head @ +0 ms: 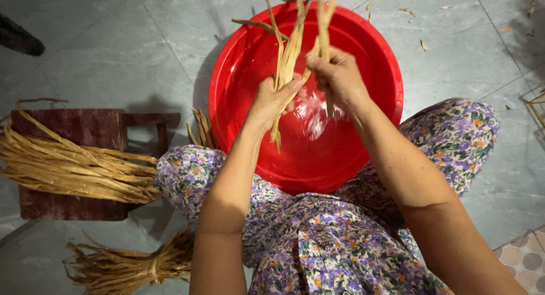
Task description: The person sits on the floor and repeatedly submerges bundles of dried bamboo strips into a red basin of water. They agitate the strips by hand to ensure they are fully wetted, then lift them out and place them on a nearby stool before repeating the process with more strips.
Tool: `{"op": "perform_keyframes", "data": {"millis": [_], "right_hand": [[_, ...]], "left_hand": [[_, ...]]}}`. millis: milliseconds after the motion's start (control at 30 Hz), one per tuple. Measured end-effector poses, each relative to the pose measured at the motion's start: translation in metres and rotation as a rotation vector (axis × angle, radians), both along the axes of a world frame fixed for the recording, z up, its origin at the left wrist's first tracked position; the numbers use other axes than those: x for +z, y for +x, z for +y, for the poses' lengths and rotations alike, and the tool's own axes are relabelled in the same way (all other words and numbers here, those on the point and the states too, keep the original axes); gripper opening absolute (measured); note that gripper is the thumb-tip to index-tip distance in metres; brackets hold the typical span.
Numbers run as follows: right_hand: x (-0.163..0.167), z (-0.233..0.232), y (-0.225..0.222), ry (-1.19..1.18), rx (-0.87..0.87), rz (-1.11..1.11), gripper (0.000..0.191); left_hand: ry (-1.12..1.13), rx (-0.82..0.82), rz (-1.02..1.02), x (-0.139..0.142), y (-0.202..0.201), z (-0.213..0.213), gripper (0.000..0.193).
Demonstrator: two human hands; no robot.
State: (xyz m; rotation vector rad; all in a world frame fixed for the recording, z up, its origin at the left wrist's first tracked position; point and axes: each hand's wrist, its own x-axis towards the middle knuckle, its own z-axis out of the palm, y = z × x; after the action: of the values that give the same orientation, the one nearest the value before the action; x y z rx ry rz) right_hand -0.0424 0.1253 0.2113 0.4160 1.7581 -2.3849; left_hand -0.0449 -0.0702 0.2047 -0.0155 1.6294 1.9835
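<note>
**Both hands on dried strips above the red basin**

The person sits low, knees spread in a purple flowered garment (pixel 318 238), with a big red basin (pixel 238 91) on the grey tiled floor (pixel 113 45) between the legs. Over the basin, the left hand (pixel 272 99) is closed around a bunch of pale dried strips (pixel 286 57); they stand up out of the fist and a thin end hangs down below it. The right hand (pixel 339 74) sits just beside it, a little higher, fingers pinched shut on a couple of strips from the same bunch. The hands are nearly touching. The bottom of the basin looks wet and shiny.

Off to the person's left, a long sheaf of the same strips (pixel 74 170) lies across a low dark-red wooden stool (pixel 74 127). Nearer the camera, a tied bundle (pixel 130 266) rests on the floor. A few short pieces (pixel 201 127) stand against the basin's outer wall beside the left knee. Small scraps (pixel 423 44) are scattered on the tiles beyond the basin.
</note>
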Motion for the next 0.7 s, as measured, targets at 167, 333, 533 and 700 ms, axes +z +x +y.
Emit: {"op": "perform_keyframes", "data": {"millis": [167,333,533,700], "right_hand": [[-0.024,0.058,-0.033,-0.209,-0.229,-0.091,0.013],[-0.043,0.154,-0.063,-0.37,-0.418,0.134,0.017],[-0.016,0.113,-0.046,-0.369,-0.334,0.156,0.028],[0.008,0.023,-0.008,-0.137,0.079,-0.002,0.026]], "left_hand": [[-0.001,-0.082,0.023,0.027,0.005,-0.012,0.029],[-0.093,-0.15,0.084,0.06,0.001,-0.061,0.028],[-0.091,-0.122,0.107,0.065,-0.005,-0.077,0.03],[-0.038,-0.14,0.054,0.039,-0.007,-0.04,0.029]]}}
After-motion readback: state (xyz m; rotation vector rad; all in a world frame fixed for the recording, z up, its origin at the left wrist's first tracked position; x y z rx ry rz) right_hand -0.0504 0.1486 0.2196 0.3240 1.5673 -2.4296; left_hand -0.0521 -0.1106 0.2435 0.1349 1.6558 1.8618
